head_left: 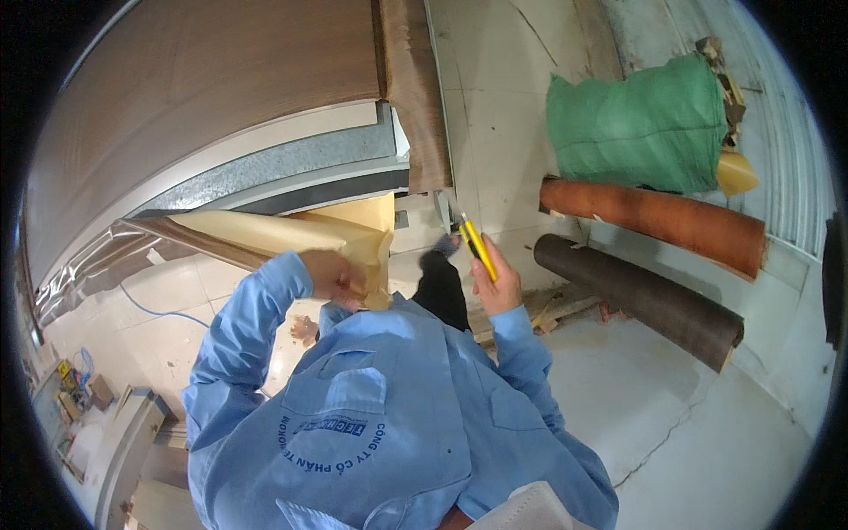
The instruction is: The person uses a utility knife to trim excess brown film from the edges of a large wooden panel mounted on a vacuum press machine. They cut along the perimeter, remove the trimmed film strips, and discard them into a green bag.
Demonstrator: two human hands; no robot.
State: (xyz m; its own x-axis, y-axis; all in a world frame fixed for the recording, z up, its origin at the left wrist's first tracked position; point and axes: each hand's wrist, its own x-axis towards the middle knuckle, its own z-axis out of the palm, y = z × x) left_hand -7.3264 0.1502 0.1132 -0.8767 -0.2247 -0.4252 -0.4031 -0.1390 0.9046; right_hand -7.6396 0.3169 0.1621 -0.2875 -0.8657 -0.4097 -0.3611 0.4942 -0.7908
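My right hand (499,283) is closed around a yellow utility knife (478,247), its blade end pointing away from me. In front of my chest, my left hand (334,279) has its fingers closed at the loose end of a wood-grain film sheet with pale yellow backing (344,237). Its fingertips are slightly blurred. The sheet runs off to the left, folded so that its backing faces up. Beyond it stands a large brown wood-grain panel (238,66), whose near side shows a grey metal strip (283,163). Brown film (419,97) also covers the panel's right end.
At the right lie a stuffed green sack (636,124), an orange-brown roll (658,225) and a dark brown roll (636,296). A blue cord (163,311) crosses the tiled floor at left. Tools and small boxes (75,393) sit at the lower left.
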